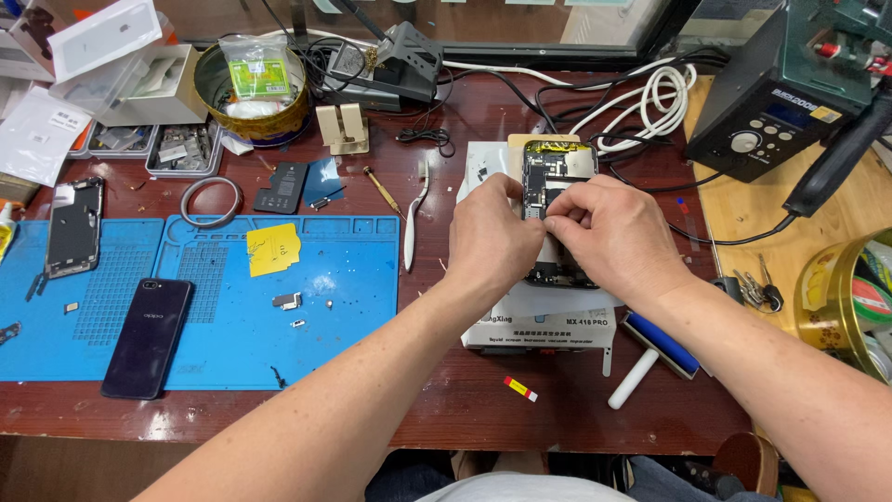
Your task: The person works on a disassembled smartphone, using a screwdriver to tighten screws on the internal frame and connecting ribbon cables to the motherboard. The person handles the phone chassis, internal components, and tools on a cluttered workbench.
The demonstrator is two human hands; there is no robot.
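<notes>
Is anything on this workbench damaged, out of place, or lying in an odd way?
Yes. The phone with its back removed, which both hands work on, lies open with its boards exposed. Small loose metal parts sit scattered on the blue silicone mat, and a bare phone frame overlaps the mat's left part.

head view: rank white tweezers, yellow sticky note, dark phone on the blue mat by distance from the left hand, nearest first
From the left hand:
1. White tweezers, just to its left on the table.
2. Yellow sticky note, farther left on the blue mat.
3. Dark phone, far left, lower on the mat.
</notes>
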